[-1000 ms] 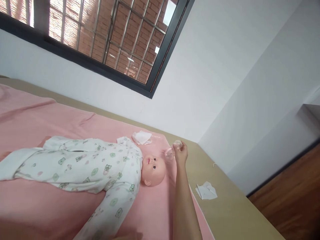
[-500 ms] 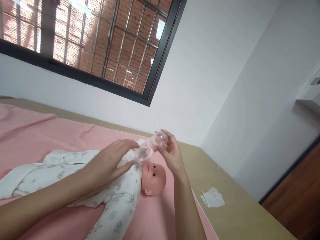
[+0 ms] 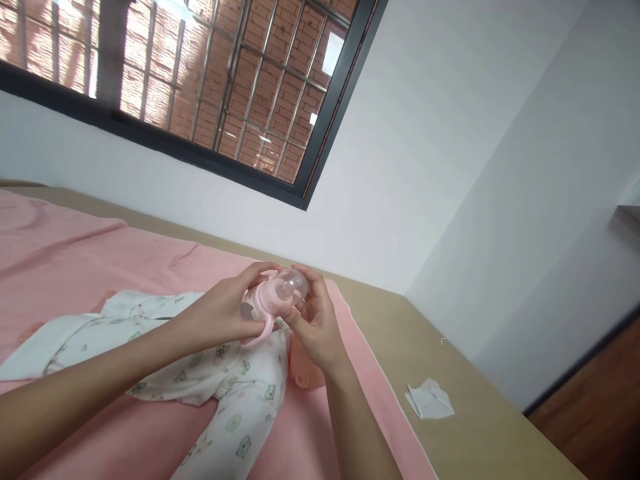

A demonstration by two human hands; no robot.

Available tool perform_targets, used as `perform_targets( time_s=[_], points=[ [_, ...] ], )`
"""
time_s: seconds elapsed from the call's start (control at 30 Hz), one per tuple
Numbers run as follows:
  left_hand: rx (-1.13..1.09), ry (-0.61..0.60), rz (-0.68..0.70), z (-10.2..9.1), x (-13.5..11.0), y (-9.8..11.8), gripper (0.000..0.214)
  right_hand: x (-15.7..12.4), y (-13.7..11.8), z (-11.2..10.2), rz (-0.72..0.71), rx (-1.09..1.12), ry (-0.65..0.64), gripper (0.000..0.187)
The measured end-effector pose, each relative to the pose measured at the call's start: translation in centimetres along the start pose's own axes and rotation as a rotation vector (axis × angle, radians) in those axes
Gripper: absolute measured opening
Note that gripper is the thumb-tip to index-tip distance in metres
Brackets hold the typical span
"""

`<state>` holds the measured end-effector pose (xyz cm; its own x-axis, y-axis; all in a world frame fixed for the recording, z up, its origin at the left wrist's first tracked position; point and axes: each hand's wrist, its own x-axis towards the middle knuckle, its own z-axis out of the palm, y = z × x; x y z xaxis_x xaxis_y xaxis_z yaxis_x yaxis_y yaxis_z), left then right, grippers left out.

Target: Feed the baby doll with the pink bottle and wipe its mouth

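Both hands met on the pink pacifier, which you held in the air just above the doll, over where its head lay. Your left hand was closed around the shield side, thumb and fingers wrapped on the pink plastic so the piece could not turn, with the ring handle hanging below your palm. Your right hand was pinched on the clear dome cap at the end toward the wall, fingertips above and thumb beneath; that opposed grip reads as one hand bracing while the other worked the cap.

You kept the doll flat on its back on the pink blanket, in its printed white sleepsuit, head end toward the wall, so it stayed put without a hand on it. Your right wrist hid most of its face. Off the blanket, well to the right of the doll, a crumpled white tissue lay on the tan bed surface, apart from everything else.
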<state>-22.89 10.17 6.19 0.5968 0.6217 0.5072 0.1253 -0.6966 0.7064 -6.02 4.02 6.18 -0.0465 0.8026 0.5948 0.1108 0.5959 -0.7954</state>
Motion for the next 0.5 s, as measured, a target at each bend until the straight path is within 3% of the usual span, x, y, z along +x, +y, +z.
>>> perform_targets(
  time_s=[0.13,0.23,0.5],
  points=[
    [0.04,-0.007,-0.015,-0.1,0.2,0.2,0.059,0.1,-0.3,0.1,-0.002,-0.09,0.048,0.061],
    [0.082,-0.023,-0.014,-0.2,0.4,0.2,0.052,0.2,-0.4,0.2,0.06,-0.125,0.083,0.052],
    [0.147,-0.032,0.027,-0.2,0.8,-1.3,0.04,0.5,0.0,-0.2,0.162,-0.05,0.09,0.051]
  ],
)
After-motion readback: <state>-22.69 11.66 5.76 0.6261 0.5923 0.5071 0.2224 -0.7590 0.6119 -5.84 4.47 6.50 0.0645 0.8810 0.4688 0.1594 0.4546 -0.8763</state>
